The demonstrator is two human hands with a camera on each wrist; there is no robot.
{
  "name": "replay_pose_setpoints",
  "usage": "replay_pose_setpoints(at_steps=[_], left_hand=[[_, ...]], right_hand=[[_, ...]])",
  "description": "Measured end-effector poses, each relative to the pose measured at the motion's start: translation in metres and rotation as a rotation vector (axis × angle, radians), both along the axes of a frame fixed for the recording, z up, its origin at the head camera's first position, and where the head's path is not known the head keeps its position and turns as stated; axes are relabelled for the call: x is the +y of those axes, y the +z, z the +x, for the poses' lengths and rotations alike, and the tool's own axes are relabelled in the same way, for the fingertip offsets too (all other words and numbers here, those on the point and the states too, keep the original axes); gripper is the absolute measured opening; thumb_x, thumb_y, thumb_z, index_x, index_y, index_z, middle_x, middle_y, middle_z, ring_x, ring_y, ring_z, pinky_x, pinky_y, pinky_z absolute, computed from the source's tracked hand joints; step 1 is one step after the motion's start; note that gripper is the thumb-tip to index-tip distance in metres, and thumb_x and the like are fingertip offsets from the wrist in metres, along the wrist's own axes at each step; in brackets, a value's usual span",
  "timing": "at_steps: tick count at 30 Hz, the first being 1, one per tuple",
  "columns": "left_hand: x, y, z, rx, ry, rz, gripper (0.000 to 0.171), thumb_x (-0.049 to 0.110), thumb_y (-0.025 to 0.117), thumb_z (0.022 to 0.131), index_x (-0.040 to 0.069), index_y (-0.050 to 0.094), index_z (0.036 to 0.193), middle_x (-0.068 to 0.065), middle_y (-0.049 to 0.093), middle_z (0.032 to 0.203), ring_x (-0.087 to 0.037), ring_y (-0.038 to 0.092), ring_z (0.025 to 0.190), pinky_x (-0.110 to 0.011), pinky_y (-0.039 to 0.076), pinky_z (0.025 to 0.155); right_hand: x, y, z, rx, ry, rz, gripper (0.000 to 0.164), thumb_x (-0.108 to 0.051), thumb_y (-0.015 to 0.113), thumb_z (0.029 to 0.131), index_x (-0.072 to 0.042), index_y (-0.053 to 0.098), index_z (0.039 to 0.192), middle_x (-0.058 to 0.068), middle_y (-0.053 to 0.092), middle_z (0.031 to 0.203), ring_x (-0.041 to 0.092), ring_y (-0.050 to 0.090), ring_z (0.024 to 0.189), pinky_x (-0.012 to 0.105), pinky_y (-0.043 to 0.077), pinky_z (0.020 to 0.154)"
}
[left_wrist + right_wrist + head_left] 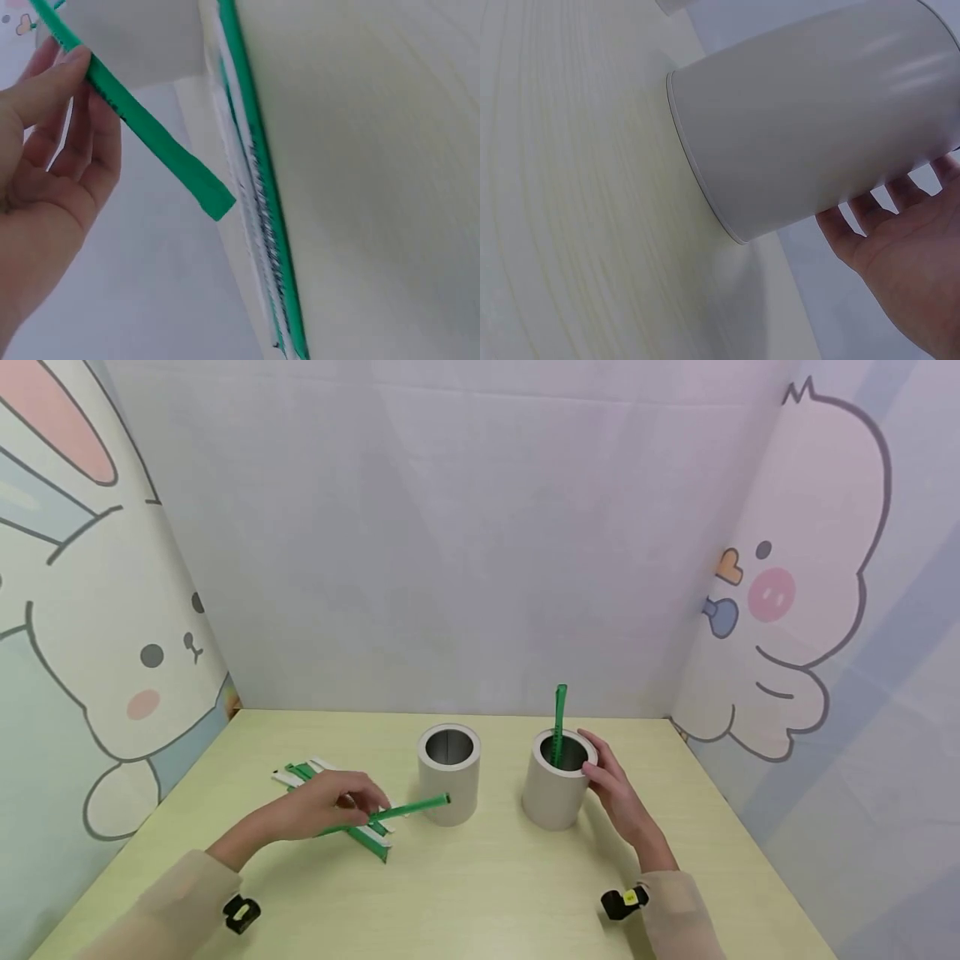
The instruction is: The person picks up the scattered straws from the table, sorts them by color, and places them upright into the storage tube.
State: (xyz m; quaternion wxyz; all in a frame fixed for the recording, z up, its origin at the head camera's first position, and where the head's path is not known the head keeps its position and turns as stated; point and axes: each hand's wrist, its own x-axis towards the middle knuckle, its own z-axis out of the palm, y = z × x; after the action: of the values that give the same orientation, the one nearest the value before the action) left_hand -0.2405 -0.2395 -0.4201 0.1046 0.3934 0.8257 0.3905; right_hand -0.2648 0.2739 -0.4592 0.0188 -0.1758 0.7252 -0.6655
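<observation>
My left hand pinches a slim green wrapped stick between thumb and fingers, above a loose pile. One end of the stick overlaps the left white cup in the head view. In the left wrist view its flat end hangs beside green and white wrapped sticks on the table. My right hand holds the right white cup from its right side, thumb at the rim. Another green wrapped stick stands in that cup, its upper part above the rim.
Several wrapped sticks lie overlapped on the pale wooden table. Both cups stand upright, a short gap between them. A pale cloth backdrop with cartoon animals rises behind the table and along its sides.
</observation>
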Motion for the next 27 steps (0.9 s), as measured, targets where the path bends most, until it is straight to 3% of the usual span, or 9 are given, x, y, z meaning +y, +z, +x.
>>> replay_pose_setpoints(at_steps=[6, 14, 19, 27], left_hand=[[0.054, 0.027, 0.001, 0.014, 0.077, 0.144, 0.033, 0.011, 0.070, 0.104, 0.023, 0.068, 0.134, -0.002, 0.072, 0.118, -0.018, 0.068, 0.106, -0.031, 0.061, 0.090], [0.149, 0.070, -0.006, -0.013, 0.200, 0.339, 0.044, 0.010, 0.070, 0.103, 0.024, 0.062, 0.144, -0.006, 0.072, 0.126, -0.020, 0.069, 0.114, -0.039, 0.060, 0.098], [0.195, 0.078, -0.019, -0.036, 0.251, 0.465, 0.044, 0.013, 0.070, 0.104, 0.027, 0.060, 0.145, -0.001, 0.068, 0.126, -0.020, 0.066, 0.119, -0.042, 0.059, 0.101], [0.250, 0.083, -0.038, -0.139, 0.323, 0.734, 0.045, 0.006, 0.066, 0.105, 0.020, 0.057, 0.147, -0.007, 0.062, 0.132, -0.023, 0.063, 0.123, -0.037, 0.059, 0.102]], right_hand=[[0.003, 0.001, 0.002, 0.003, 0.008, 0.003, 0.059, -0.025, 0.038, 0.115, -0.013, 0.019, 0.169, 0.016, 0.025, 0.169, 0.012, 0.039, 0.142, 0.018, 0.040, 0.107], [0.005, 0.002, 0.005, -0.003, 0.012, 0.001, 0.058, -0.024, 0.038, 0.114, -0.014, 0.019, 0.169, 0.016, 0.025, 0.169, 0.014, 0.037, 0.143, 0.018, 0.039, 0.108], [0.005, 0.001, 0.004, -0.002, 0.016, 0.008, 0.058, -0.025, 0.037, 0.115, -0.014, 0.019, 0.169, 0.015, 0.025, 0.170, 0.016, 0.036, 0.144, 0.018, 0.040, 0.108], [0.006, 0.002, 0.003, -0.012, 0.010, 0.011, 0.059, -0.027, 0.038, 0.114, -0.015, 0.019, 0.169, 0.014, 0.025, 0.170, 0.018, 0.035, 0.146, 0.021, 0.039, 0.109]])
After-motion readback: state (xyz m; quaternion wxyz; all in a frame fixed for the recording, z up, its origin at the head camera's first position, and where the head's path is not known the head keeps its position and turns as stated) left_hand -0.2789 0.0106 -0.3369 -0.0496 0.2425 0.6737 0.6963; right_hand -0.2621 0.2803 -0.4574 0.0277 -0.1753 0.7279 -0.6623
